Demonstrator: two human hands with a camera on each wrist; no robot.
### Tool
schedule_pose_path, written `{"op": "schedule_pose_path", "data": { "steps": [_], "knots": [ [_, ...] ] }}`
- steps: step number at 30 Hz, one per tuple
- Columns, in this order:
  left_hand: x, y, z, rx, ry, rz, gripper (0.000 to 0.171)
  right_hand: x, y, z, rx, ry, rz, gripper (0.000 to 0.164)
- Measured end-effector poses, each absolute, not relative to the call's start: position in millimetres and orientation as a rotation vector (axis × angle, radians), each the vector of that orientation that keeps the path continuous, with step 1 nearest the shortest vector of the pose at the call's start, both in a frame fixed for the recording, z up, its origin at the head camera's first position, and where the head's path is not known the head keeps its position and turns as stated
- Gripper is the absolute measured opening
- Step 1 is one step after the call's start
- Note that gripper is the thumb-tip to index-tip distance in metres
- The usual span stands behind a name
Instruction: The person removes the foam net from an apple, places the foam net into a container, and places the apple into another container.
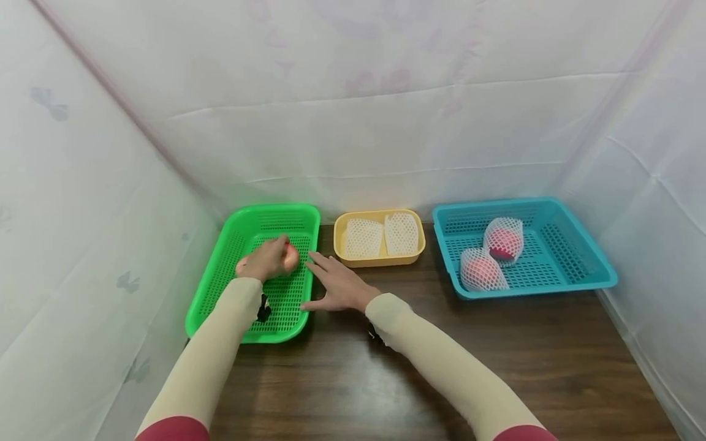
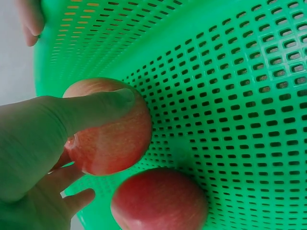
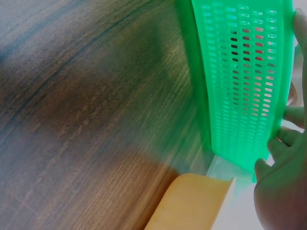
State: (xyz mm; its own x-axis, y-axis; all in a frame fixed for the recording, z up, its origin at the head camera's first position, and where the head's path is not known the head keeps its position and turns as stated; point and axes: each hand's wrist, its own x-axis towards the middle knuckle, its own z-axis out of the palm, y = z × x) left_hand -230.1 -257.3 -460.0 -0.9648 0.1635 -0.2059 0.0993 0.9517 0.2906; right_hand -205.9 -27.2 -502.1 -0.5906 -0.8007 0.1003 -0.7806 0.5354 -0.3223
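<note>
My left hand (image 1: 265, 260) reaches into the green basket (image 1: 278, 337) and grips an apple (image 1: 291, 260). The left wrist view shows the thumb laid across this red apple (image 2: 115, 143), with fingers behind it. Beside it a second, darker red apple (image 2: 160, 201) lies in the basket; in the head view it is mostly covered by the hand. My right hand (image 1: 343, 285) is held at the basket's right side with fingers spread. In the right wrist view its fingertips are by the green rim (image 3: 288, 62); whether they touch it I cannot tell.
A small yellow tray (image 1: 380, 263) with white foam nets (image 1: 364, 237) stands against the back curtain. On the right, a blue basket (image 1: 598, 283) has two fruits in foam nets (image 1: 481, 272). White curtains (image 1: 331, 135) enclose the dark wooden table (image 1: 331, 380).
</note>
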Motion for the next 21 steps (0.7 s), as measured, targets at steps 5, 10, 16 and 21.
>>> {"op": "schedule_pose_path", "data": {
  "steps": [5, 10, 16, 21],
  "knots": [
    [-232, -260, -464, 0.197, 2.854, 0.419, 0.054, -206, -29, -503, -1.398, 2.696, -0.52, 0.106],
    [-234, -262, -469, 0.227, 2.846, 0.41, 0.057, -207, -29, -504, -1.399, 2.701, -0.518, 0.107],
    [-235, -263, -475, 0.177, 2.818, 0.424, 0.066, -208, -29, -505, -1.384, 2.694, -0.537, 0.108],
    [-235, -262, -473, 0.167, 2.802, 0.429, 0.079, -208, -28, -504, -1.373, 2.697, -0.534, 0.108]
  ]
}}
